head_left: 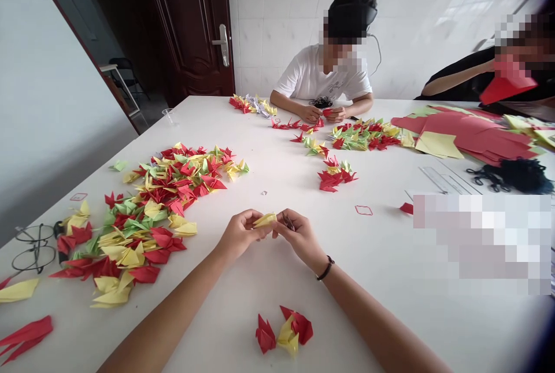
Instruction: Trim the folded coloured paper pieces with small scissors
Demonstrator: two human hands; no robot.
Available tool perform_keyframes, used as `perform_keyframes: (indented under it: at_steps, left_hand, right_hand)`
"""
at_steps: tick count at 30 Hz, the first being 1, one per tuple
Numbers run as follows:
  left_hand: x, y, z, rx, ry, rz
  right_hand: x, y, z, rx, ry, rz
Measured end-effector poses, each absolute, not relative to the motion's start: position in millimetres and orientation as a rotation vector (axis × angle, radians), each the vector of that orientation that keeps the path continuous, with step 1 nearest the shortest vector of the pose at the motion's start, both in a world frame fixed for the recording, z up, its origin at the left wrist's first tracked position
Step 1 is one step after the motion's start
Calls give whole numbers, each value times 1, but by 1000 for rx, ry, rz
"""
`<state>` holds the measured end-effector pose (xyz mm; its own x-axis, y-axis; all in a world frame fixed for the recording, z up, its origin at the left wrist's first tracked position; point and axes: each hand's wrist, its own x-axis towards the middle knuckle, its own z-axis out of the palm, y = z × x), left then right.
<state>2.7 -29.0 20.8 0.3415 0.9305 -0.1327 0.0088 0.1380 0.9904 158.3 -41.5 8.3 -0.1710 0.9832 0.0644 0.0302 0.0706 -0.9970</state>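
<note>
Both my hands meet over the middle of the white table and pinch a small folded yellow paper piece. My left hand grips its left end with closed fingers. My right hand, with a dark band on the wrist, has its fingers closed at the piece's right end. Near my forearms lie three folded paper figures, red and yellow.
A big heap of red, yellow and green folded papers covers the left side, with eyeglasses beside it. Across the table a person in a white shirt folds paper among smaller piles. Another person sits at right behind flat paper sheets.
</note>
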Motion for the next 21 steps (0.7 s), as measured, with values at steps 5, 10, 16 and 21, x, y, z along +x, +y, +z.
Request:
perform_keyframes:
  at_steps: [5,10,16,21]
  left_hand:
    - [-2,-26,19,1079,1062,1009]
    - [-5,-23,17,970,1042,1051]
    - [-5,-23,12,991,1053,1063]
    - [-4,-24,10,1026,1041,1041]
  right_hand:
    - [161,-40,8,-1110,-1455,1299]
    - [163,-38,6,-1260,-1551,1215]
    - [162,-38,7,-1363,-1516,1140]
    - [161,-37,7,-1385,-1470,1186]
